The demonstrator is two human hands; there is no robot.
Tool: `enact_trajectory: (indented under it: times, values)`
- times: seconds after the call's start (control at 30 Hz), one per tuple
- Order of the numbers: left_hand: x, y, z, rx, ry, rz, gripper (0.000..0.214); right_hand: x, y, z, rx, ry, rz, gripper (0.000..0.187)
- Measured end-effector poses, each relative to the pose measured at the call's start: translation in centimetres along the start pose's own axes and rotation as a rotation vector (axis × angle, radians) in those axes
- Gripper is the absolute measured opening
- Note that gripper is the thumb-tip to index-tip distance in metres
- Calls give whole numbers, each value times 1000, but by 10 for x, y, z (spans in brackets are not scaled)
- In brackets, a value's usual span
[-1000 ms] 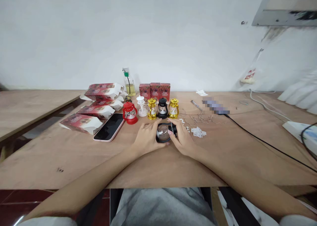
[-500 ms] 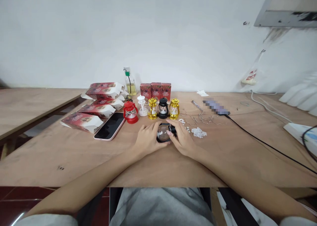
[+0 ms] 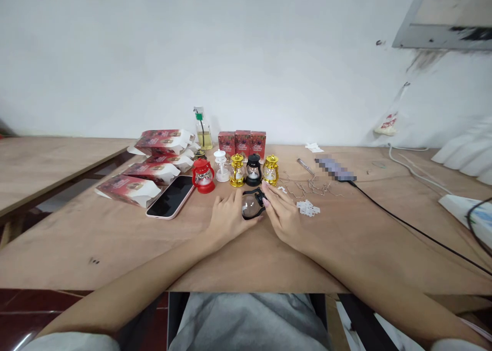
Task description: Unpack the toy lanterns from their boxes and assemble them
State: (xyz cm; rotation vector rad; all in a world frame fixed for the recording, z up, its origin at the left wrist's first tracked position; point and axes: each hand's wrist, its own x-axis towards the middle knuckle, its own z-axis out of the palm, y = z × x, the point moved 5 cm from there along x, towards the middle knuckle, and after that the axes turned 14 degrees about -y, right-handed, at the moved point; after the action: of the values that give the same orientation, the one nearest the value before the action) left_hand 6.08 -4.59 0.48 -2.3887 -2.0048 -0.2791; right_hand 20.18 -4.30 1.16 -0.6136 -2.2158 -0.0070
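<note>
**Black-framed lantern [image 3: 250,207] lies sideways in the left hand [image 3: 226,213]**

From the head camera, we look down on a wooden table [image 3: 246,269] with both forearms reaching in from the near edge. We see the left hand wrapped around the base side of the lantern, gripping it, with the clear globe showing between thumb and fingers. The lantern is near the middle of the table, its narrow top pointing toward the right hand [image 3: 283,215]. That hand is bent, its fingertips and thumb at the narrow top; we cannot tell whether they close on anything.

Just beyond the hands we find a row of small lanterns standing upright: a red lantern [image 3: 203,178], a white lantern [image 3: 222,167], a gold lantern [image 3: 237,171], an upright black lantern [image 3: 253,170] and a second gold lantern [image 3: 270,170]. Behind them stand three red boxes [image 3: 242,145], near a pump bottle [image 3: 205,139] of yellowish liquid.

To the left we see a phone [image 3: 170,198] lying beside opened cartons [image 3: 128,188]. To the right, thin wires [image 3: 309,189] spread over the table near a pile of white tabs [image 3: 308,208], and a black cable [image 3: 403,217] runs off from a blurred-out device [image 3: 333,168].
</note>
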Motion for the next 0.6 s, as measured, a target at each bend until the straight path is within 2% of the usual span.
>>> enact_trajectory:
  times: [0.2,0.43,0.6]
  values:
    - [0,-3,0,-166,35,38,58,1,-19,-10,-51,29,-140,57]
    - [3,-2,7,-465,102,435,56,0,-19,-14,-79,116,-281,55]
    - [1,3,7,-562,46,505,53,-3,-21,-9,-107,55,-339,47]
